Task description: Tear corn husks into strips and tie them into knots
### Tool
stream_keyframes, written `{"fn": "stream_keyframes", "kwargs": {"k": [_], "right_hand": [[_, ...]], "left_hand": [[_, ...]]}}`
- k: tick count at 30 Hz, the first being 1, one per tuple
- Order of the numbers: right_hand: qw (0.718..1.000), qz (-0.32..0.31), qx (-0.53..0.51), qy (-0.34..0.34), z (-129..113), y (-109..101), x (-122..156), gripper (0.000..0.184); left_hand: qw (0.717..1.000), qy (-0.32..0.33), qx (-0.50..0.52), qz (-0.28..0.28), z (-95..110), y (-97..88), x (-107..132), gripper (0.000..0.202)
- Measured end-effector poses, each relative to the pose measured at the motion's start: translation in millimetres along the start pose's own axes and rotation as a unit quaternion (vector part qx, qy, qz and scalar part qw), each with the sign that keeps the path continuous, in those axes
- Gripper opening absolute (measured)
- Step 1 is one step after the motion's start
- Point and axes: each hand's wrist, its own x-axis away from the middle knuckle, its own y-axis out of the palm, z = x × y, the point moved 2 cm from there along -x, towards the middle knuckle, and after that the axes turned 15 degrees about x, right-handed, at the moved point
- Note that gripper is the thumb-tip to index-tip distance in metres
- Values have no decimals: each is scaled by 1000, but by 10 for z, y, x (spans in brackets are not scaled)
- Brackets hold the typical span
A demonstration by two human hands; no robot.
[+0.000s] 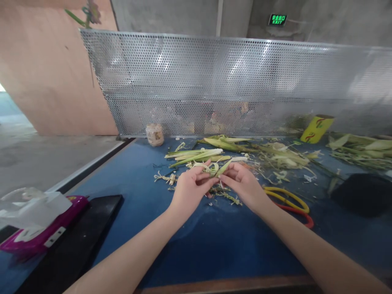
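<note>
Both hands meet over the middle of the blue table [190,253]. My left hand [196,181] pinches a pale green strip of plant leaf [225,166], which looks like corn husk. From the other side my right hand [241,181] grips the same strip near its lower end, fingertips close to the left ones. Behind the hands lie cut green-and-white stalks [199,156]. A small braided piece [165,177] rests left of my left hand, and another knotted plant piece [228,196] lies just below the hands.
A perforated metal screen [196,69] borders the table's back. Along it stand a jar [154,134] and a yellow can [317,128]. Leaf heaps [364,149] lie right, near yellow and red tubing [290,198] and a dark round object [363,194]. A magenta tissue box [45,228] and black tray [82,232] sit left.
</note>
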Motion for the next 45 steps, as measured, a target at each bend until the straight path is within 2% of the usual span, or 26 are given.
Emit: {"fn": "stream_keyframes", "kwargs": {"k": [4,10,12,14,17,20,22,24,25,26,29,30,32,33,35,37,39,45], "right_hand": [[1000,-23,-6,4,-43,9,11,22],[995,-90,9,35,3,68,36,14],[993,-103,-3,56,25,94,51,11],[990,-102,-33,91,46,122,64,7],[980,-121,-81,135,67,174,79,10],[975,-153,-77,144,77,205,90,10],[980,-162,-3,117,72,202,103,12],[979,-138,139,50,43,182,122,16],[967,-111,231,10,21,169,134,18],[942,-76,325,-30,-5,157,148,19],[835,15,532,-140,-91,134,177,20],[807,30,562,-179,-118,127,178,21],[775,49,573,-260,-164,96,167,22],[771,52,562,-294,-180,70,154,21],[785,47,521,-333,-186,2,116,16],[807,26,482,-341,-163,-64,75,11],[816,7,470,-335,-131,-107,47,8],[795,-2,515,-319,-143,-120,65,9]], "left_hand": [[1000,15,-20,-1,-4,-20,-2,20],[991,17,-123,56,16,-54,5,33],[988,31,-137,66,15,-47,5,32],[987,50,-139,61,-1,-32,0,27],[984,79,-152,38,-42,-19,-10,26],[979,94,-182,23,-78,-29,-13,26],[973,99,-205,27,-86,-44,-12,24],[966,103,-234,38,-80,-55,-13,22],[962,102,-250,42,-75,-59,-17,22],[959,101,-262,47,-67,-62,-22,24],[960,85,-260,54,-44,-75,-49,31],[965,76,-245,53,-38,-80,-58,31],[977,50,-205,42,-31,-86,-73,31],[982,38,-184,32,-29,-85,-77,31],[988,21,-155,6,-26,-77,-78,31],[990,13,-142,-21,-22,-64,-75,31],[990,6,-139,-35,-17,-56,-71,30],[989,-8,-139,-42,-25,-79,-70,30]]}}
